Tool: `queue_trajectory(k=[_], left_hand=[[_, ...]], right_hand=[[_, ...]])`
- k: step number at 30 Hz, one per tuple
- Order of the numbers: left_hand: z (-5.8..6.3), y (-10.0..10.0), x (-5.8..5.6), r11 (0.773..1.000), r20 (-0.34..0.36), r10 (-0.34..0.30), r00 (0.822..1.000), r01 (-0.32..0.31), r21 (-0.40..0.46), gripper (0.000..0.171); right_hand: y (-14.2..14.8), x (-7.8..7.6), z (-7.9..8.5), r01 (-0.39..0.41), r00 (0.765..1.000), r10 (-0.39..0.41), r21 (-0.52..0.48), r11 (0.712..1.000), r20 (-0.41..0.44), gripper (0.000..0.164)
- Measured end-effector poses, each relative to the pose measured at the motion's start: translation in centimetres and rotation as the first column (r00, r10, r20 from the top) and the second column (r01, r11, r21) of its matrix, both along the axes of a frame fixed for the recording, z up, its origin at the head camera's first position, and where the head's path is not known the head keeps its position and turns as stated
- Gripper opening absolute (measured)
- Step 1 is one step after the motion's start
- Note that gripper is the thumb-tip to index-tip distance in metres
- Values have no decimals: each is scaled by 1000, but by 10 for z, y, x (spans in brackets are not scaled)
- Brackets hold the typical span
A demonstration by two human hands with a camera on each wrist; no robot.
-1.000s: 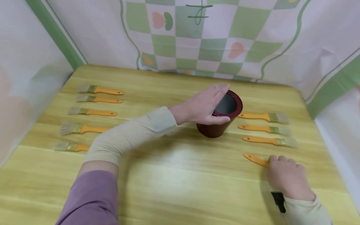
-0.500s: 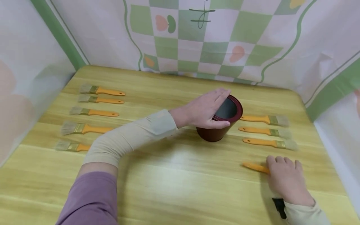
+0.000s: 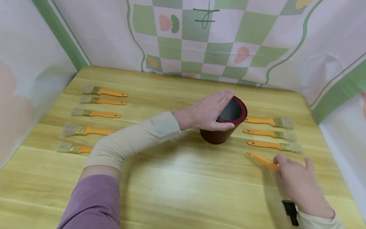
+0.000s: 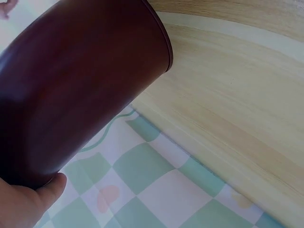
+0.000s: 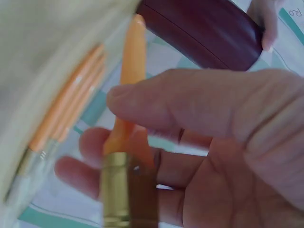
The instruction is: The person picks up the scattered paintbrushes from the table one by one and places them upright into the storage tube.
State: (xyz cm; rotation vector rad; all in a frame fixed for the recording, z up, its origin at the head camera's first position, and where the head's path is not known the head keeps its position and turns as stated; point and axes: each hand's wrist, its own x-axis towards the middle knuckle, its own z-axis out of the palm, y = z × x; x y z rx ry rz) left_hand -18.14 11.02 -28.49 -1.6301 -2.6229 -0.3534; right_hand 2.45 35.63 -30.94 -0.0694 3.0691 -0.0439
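A dark red tapered bucket (image 3: 215, 136) stands upright on the wooden table, its open top facing up. My left hand (image 3: 207, 109) rests across its rim, straight fingers on the far side and thumb along the near side. In the left wrist view, a digit (image 4: 53, 189) touches the rim of the bucket (image 4: 90, 80). My right hand (image 3: 300, 184) pinches an orange-handled paintbrush (image 3: 262, 161) between thumb and fingers, handle tip pointing toward the bucket. In the right wrist view the paintbrush (image 5: 134, 57) shows its brass-coloured ferrule; its bristles are out of frame.
Three paintbrushes (image 3: 264, 145) lie in a row right of the bucket, bristles to the right. Several more paintbrushes (image 3: 104, 114) lie in a column at the left, some handles partly behind the left forearm. A patterned cloth (image 3: 194, 47) hangs behind the table (image 3: 177, 187).
My right hand has shifted and turned, and the paintbrush in it has tilted, its handle tip rising off the table. The left hand stays on the bucket.
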Motion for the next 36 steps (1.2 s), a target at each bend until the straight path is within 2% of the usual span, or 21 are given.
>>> queue_trajectory(k=[2,5,8,12,15,23,26,31,34,36], left_hand=[[0,0,0,1000,3,0,1000,0,7,96],[0,0,0,1000,4,-4,1000,4,20,96],[-1,0,0,999,-2,-4,1000,5,32,95],[-1,1,0,1000,-13,1,1000,-1,28,95],[-1,1,0,1000,-18,3,1000,-3,17,95],[-1,1,1,1000,-21,4,1000,-3,22,95],[-1,1,0,1000,-20,1,1000,0,29,95],[-2,1,0,1000,-21,4,1000,-3,27,95],[-2,0,0,999,-11,-2,1000,3,38,95],[-2,0,0,999,-10,-6,1000,7,43,96]], right_hand=[[0,2,2,-47,998,47,-12,999,-50,40],[1,5,4,-153,979,146,-44,987,-139,56],[2,4,4,-202,975,190,-104,974,-115,55],[2,1,4,-176,984,173,-135,975,-34,34],[0,-1,3,-174,984,170,-135,975,-43,27],[-6,-3,1,-165,985,156,-134,977,-76,28],[-6,-4,2,-145,989,143,-155,977,-29,27],[-3,-6,7,-40,993,67,-247,968,99,27],[0,-6,9,-23,993,54,-276,961,108,32],[0,-4,8,-41,995,67,-288,957,79,36]])
